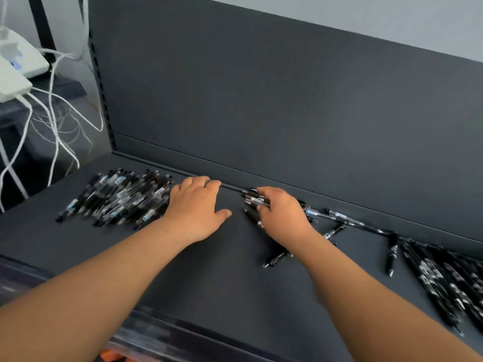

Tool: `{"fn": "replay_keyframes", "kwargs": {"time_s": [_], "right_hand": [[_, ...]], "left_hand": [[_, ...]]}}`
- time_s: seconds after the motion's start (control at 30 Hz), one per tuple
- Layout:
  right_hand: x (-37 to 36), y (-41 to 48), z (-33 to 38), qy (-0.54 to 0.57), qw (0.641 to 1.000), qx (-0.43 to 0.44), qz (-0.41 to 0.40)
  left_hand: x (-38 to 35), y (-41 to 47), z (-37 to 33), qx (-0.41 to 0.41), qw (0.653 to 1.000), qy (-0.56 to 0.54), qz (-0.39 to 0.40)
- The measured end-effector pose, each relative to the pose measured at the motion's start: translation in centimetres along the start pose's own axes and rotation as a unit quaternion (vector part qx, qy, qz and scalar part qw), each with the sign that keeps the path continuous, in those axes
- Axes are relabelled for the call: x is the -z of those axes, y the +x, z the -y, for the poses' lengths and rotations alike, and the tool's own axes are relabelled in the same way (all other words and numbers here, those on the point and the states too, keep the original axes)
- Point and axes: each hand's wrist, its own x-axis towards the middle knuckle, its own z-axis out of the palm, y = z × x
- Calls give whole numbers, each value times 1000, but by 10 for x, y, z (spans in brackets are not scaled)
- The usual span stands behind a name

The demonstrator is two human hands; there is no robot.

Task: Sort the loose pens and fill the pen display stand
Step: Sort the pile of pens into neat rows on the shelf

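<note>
Several pens were gripped in my right hand by the back wall | left hand lay flat, released, beside left pile | risk: loose grip could spill pens into that pile.

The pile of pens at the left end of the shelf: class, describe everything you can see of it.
The pile of pens holds many black and clear plastic pens, some with pale blue or white labels. They lie flat and roughly parallel, slanting from near left to far right, and many overlap. The pile rests on the dark grey shelf, close to the back panel. The left hand lies at its right edge and seems to touch it.
</note>
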Motion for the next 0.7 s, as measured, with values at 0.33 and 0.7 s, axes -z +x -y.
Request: {"fn": "replay_keyframes", "kwargs": {"time_s": [0.33,0.7], "right_hand": [[24,18,-99,-93,986,-139,7],[24,22,-122,-192,976,-99,17]], "left_hand": [[-26,19,-47,-47,994,-52,88],[-52,42,-74,-164,979,-59,110]]}}
